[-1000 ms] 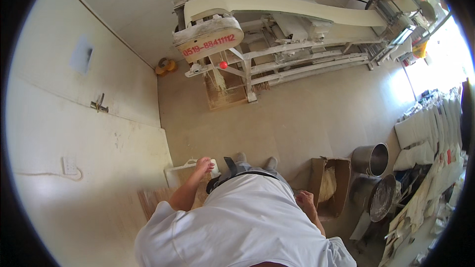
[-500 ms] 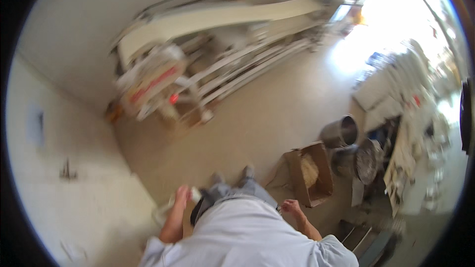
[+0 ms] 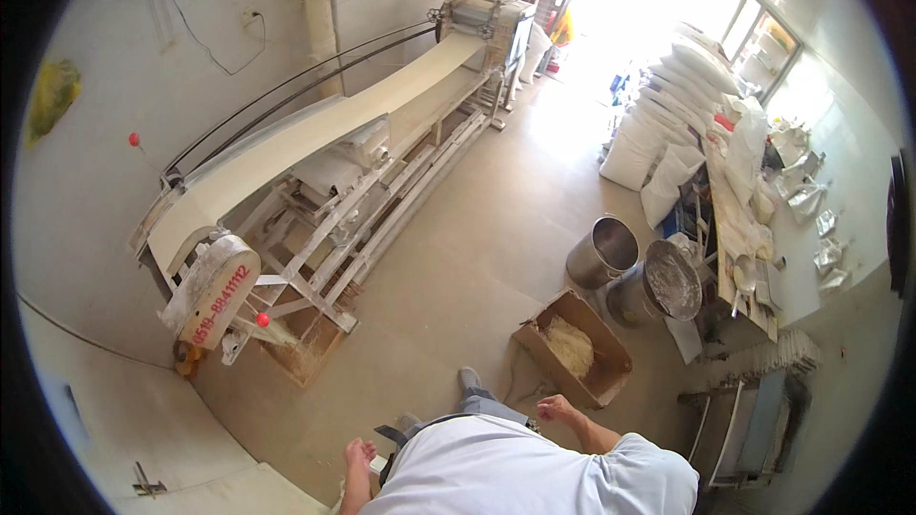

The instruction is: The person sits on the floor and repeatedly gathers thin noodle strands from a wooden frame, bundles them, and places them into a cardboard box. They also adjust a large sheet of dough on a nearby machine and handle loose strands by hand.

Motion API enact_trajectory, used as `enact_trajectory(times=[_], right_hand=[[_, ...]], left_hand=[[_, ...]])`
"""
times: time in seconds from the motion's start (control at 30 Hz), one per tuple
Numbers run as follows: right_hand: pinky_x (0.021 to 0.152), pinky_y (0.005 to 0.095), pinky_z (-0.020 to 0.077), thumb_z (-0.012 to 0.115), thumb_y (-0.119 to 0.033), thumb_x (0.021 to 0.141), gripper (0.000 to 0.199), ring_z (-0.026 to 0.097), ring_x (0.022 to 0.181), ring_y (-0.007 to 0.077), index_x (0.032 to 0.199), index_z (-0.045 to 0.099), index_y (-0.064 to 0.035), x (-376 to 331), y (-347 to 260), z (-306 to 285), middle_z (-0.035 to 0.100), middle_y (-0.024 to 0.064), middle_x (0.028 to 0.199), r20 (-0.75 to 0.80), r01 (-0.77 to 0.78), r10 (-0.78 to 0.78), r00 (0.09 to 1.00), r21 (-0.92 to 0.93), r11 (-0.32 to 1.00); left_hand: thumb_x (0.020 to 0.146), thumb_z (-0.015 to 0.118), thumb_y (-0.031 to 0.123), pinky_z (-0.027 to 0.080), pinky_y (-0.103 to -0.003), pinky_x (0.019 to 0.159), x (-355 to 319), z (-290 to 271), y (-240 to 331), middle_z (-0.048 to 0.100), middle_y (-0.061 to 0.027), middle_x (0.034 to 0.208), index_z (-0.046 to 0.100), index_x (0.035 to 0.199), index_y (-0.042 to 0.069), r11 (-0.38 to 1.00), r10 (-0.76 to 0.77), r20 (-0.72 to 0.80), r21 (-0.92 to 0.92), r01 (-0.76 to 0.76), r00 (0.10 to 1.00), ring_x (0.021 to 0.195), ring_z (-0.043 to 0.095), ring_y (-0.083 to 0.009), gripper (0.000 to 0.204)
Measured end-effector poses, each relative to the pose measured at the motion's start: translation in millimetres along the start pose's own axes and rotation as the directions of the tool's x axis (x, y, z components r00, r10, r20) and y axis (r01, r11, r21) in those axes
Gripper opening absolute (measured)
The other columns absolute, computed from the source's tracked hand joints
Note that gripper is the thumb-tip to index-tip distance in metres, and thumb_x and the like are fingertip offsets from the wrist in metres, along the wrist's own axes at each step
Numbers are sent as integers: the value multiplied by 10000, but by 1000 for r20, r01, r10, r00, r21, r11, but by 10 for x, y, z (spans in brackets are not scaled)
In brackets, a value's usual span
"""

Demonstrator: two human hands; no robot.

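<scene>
L hand (image 3: 360, 451) hangs open w/ fingers spread, holding nothing, just above a white container (image 3: 380, 465) mostly hidden behind the person's white shirt (image 3: 534, 472); R hand (image 3: 553, 409) is loosely curled, empty, near the open cardboard box (image 3: 572, 348) w/ pale shredded material inside. Beyond the box stand two metal drums (image 3: 603, 252), stacked white sacks (image 3: 668, 148) by the window, and a long dough-sheeting machine (image 3: 324, 157) along the L wall.

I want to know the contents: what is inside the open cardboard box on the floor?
The cardboard box holds a pale, stringy heap on its bottom. What lies under the heap is hidden.
</scene>
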State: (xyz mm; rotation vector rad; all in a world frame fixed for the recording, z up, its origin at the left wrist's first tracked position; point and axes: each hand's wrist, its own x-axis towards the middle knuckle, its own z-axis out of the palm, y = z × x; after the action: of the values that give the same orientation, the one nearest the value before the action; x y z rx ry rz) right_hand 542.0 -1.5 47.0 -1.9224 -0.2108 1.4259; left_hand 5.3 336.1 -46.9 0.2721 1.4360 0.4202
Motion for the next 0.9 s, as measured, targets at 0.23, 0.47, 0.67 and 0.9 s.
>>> enact_trajectory(times=[0.23, 0.47, 0.67, 0.9], right_hand=[[548, 296, 521, 687, -167, 917, 215, 643, 630, 141, 1000, 767, 16, 301, -188, -822, 685, 58, 719, -129, -93, 81, 988, -92, 991], [547, 302, 530, 665, -172, 946, 225, 658, 644, 137, 1062, 763, -6, 995, -557, -1482, 707, 52, 756, -29, -96, 92, 995, -221, 971], [535, 305, 528, 661, -163, 956, 206, 656, 632, 141, 1059, 757, -13, 1677, -1199, -1691, 700, 54, 740, -16, -13, 10, 1000, -213, 977], [541, 300, 548, 649, -163, 962, 228, 666, 621, 173, 1068, 734, 21, 1812, -1621, -1599, 720, 109, 791, 122, 56, -37, 992, -152, 987]], left_hand=[[1020, 568, 214, 558, -344, 555, -193, 956, -26, 718, -114, 900, 524, 1249, 109, 998, 68, -20, -11, -68, 997, 705, 703, -236, 255], [1031, 558, 196, 556, -360, 555, -521, 1352, -187, 720, -124, 915, 527, 1251, 117, 992, 122, -72, -32, -125, 990, 718, 707, -240, 236], [1027, 550, 215, 560, -387, 544, -666, 1176, -714, 721, -128, 894, 521, 1257, 120, 996, -9, -191, -86, -8, 981, 706, 705, -263, 251], [1022, 517, 275, 604, -454, 700, -721, 1067, -1279, 710, -111, 895, 625, 1031, 77, 993, 104, -254, -36, -116, 962, 797, 710, -258, 226]])
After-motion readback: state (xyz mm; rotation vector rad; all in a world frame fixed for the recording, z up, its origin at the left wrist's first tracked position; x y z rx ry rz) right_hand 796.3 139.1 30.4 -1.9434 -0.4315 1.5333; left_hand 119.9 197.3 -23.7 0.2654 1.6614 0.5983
